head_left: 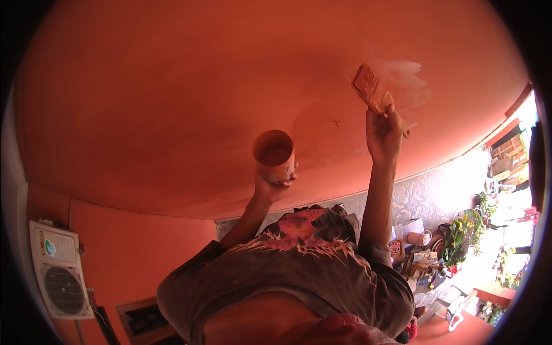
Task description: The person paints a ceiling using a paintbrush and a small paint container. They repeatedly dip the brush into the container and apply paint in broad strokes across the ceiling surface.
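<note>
My left hand (275, 187) is wrapped round the lower part of a round paint can (282, 171), whose open mouth faces up toward me. Its inside looks dark reddish, and how much paint it holds is hard to tell. Raised on the right, my right hand (384, 133) grips a wide paintbrush (368, 89) by its handle. The bristles are coated in orange-red paint and point up and to the left, close to the orange-red wall (201, 103). A pale whitish patch (408, 80) shows on the wall just beyond the brush.
At the lower left an air-conditioner outdoor unit (62, 270) hangs near a window opening (146, 317). On the right, piled odds and ends (422, 264) lie on the ground beside leafy plants (463, 233). A small dark mark (336, 122) sits on the wall between my hands.
</note>
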Demonstrator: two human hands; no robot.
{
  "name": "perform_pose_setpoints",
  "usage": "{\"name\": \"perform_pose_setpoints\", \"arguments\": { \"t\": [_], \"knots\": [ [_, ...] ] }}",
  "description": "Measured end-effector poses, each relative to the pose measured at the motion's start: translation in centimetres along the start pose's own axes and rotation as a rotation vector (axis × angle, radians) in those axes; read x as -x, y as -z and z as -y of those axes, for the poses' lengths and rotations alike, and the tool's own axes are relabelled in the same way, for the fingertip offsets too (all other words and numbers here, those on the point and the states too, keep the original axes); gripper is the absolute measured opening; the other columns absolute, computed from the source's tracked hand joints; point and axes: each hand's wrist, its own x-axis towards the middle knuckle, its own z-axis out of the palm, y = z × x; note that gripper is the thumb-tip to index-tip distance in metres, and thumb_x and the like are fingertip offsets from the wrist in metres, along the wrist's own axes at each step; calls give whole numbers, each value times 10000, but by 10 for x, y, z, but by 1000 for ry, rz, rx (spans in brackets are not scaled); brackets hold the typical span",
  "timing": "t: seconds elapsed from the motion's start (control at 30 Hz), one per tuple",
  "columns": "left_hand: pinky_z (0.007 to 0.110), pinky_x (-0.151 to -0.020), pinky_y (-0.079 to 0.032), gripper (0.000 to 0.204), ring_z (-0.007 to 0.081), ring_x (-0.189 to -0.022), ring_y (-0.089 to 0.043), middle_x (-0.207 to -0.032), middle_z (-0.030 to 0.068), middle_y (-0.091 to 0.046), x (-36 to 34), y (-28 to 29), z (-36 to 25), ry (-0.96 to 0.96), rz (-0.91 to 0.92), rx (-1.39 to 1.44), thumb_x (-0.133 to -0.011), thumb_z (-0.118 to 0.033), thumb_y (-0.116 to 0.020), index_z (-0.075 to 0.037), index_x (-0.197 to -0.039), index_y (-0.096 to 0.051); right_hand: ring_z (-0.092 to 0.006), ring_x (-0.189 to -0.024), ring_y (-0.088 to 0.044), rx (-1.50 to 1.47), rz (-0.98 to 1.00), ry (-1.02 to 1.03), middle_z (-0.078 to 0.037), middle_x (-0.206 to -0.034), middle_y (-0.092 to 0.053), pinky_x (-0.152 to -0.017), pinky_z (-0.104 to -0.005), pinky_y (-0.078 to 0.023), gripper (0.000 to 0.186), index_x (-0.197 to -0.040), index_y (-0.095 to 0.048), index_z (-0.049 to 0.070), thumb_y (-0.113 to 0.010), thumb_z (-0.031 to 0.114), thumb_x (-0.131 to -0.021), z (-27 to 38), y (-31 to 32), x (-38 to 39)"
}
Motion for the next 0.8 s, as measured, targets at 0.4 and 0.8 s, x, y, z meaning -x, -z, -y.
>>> {"name": "perform_pose_setpoints", "arguments": {
  "t": [0.4, 0.8],
  "knots": [
    [285, -600, -550, 677, 312, -970, -561, -1220, 183, -475, 14, 14, 3, -87, 2, 40, -886, -522, -585, -43, -1351, -470, -225, -992, -668, 457, -68, 352, -144, -1180, -624, -894, -363, -573, 415, -1322, -536, -91, -641, 101, -970, -19, -39, -32],
    [281, -581, -541, 647, 306, -938, -565, -1200, 180, -483, 21, 8, 2, -121, -73, 36, -876, -522, -586, -73, -1329, -478, -153, -943, -667, 1147, 195, 571, -129, -1077, -724, -823, -295, -533, 301, -1147, -702, -26, -759, 111, -884, -65, -61, -29]
  ]
}}
